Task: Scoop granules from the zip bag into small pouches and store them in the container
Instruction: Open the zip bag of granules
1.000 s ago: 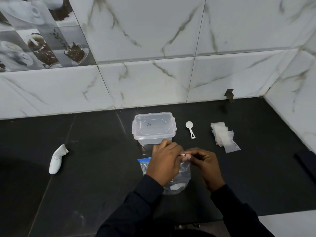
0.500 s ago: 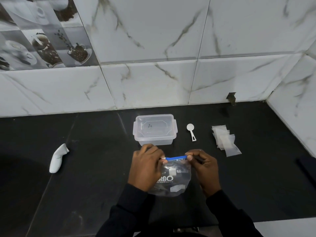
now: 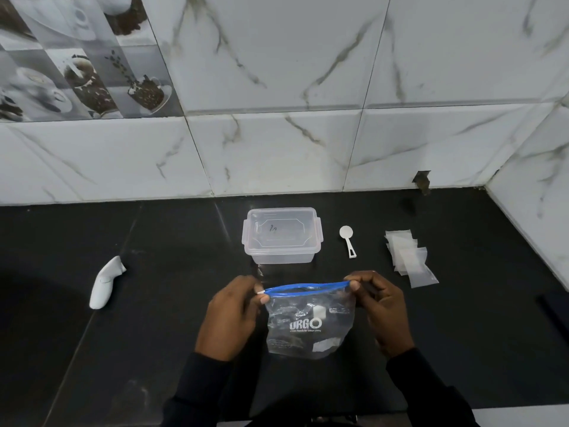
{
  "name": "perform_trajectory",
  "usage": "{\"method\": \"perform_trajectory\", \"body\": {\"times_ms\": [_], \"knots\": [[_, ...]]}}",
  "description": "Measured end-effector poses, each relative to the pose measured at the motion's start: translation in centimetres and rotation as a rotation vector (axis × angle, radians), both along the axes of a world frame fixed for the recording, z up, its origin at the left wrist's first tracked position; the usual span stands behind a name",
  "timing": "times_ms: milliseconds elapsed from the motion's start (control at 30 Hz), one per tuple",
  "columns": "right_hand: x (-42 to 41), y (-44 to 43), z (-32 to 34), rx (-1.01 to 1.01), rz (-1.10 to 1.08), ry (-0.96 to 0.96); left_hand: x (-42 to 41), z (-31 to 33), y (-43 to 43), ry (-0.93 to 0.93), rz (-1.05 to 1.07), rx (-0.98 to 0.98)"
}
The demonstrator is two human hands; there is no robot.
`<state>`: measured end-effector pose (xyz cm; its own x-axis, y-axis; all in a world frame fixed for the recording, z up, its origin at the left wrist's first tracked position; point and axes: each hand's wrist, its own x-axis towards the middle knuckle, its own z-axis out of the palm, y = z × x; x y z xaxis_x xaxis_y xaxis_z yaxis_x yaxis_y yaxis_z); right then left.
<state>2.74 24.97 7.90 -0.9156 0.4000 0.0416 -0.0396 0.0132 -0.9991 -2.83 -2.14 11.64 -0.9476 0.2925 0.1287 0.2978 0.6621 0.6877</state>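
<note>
A clear zip bag (image 3: pixel 309 326) with a blue zipper strip and white "URGO" print hangs upright over the black counter. My left hand (image 3: pixel 232 315) pinches the white slider at the strip's left end. My right hand (image 3: pixel 380 306) pinches the strip's right end. The strip bows slightly apart between them. Behind the bag stands a clear plastic container (image 3: pixel 281 234) with its lid on. A small white scoop (image 3: pixel 348 240) lies to its right, bowl away from me. Several small clear pouches (image 3: pixel 408 258) lie in a loose pile further right.
A white handle-shaped object (image 3: pixel 106 282) lies on the counter at the left. Marble wall tiles close off the back and the right side. The black counter (image 3: pixel 172 303) ends near my body, with a white edge at the lower right.
My hands were close together at the bag's top; the left hand has drawn the slider leftward along the blue strip while the right holds the other end. The bag now hangs spread.
</note>
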Motion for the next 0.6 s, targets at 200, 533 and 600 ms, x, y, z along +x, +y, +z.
{"method": "perform_trajectory", "body": {"times_ms": [200, 533, 600], "knots": [[0.8, -0.6, 1.5, 0.060, 0.124, 0.019, 0.7, 1.0, 0.6, -0.224, -0.003, 0.322], [1.1, -2.0, 3.7, 0.364, 0.282, -0.024, 1.8, 2.2, 2.2, -0.179, -0.143, 0.143], [1.0, -2.2, 3.9, 0.424, 0.295, -0.042, 2.0, 1.8, 2.5, -0.191, -0.095, 0.059]]}}
